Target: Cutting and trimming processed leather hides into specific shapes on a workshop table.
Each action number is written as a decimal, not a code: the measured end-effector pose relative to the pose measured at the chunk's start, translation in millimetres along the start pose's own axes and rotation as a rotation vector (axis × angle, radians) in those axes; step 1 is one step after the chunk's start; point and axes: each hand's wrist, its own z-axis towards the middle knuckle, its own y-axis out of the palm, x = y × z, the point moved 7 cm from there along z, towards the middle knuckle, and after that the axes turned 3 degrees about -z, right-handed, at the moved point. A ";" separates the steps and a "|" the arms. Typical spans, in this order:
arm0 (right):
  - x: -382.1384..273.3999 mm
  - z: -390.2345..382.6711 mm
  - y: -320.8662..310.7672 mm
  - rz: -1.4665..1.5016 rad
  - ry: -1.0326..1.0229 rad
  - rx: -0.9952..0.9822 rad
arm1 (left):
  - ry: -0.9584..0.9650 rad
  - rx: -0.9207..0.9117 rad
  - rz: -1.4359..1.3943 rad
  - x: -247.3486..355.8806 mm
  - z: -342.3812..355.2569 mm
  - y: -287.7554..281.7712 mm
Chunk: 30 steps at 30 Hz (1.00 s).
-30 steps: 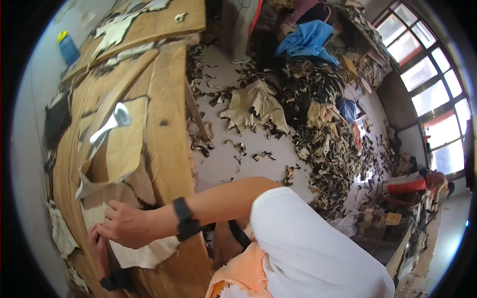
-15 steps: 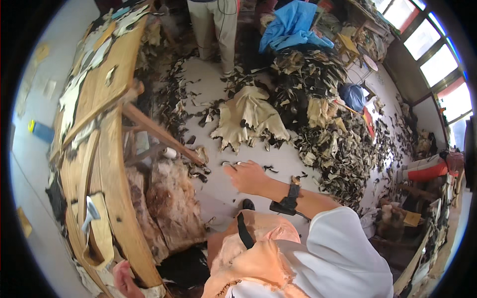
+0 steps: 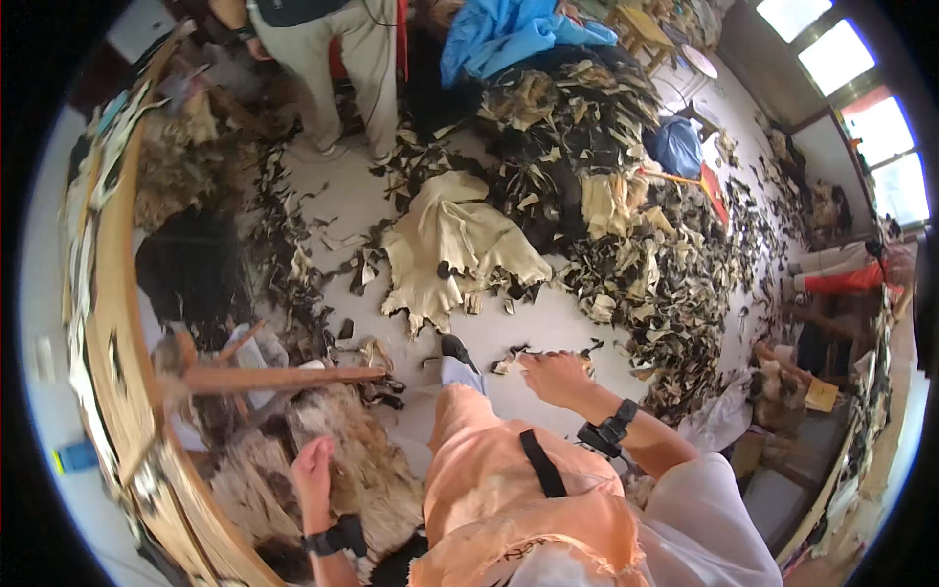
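Left hand (image 3: 312, 474) nearer shaggy tan pelt (image 3: 367, 445)

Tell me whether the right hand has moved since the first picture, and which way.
Yes. Judged against the wooden workbench, the right hand has moved right: it was over the benchtop, and now it is past the bench's edge, above the floor.

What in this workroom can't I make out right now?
In the head view:
- Right hand: too small to tell whether its fingertips hold anything.
- Left hand: its palm is hidden by its own curled fingers.
- Standing co-worker: head cut off by the top edge.
- Blue sheet: it covers whatever lies beneath.
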 end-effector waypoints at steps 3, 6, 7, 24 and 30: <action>32.3 25.6 -2.3 0.049 0.100 -0.047 | -0.132 -0.178 0.113 -8.2 83.8 67.2; 54.0 73.1 19.7 0.112 0.132 -0.064 | -0.156 -0.276 0.069 -32.8 162.0 126.5; 62.8 87.0 32.8 0.130 0.147 -0.080 | -0.178 -0.322 0.124 -32.6 182.3 151.5; 217.9 436.2 251.3 0.489 0.187 0.466 | -0.890 -0.124 0.172 -372.0 345.6 344.8; 266.0 526.4 285.0 0.439 0.297 0.488 | -1.238 -0.029 0.041 -424.5 397.3 446.4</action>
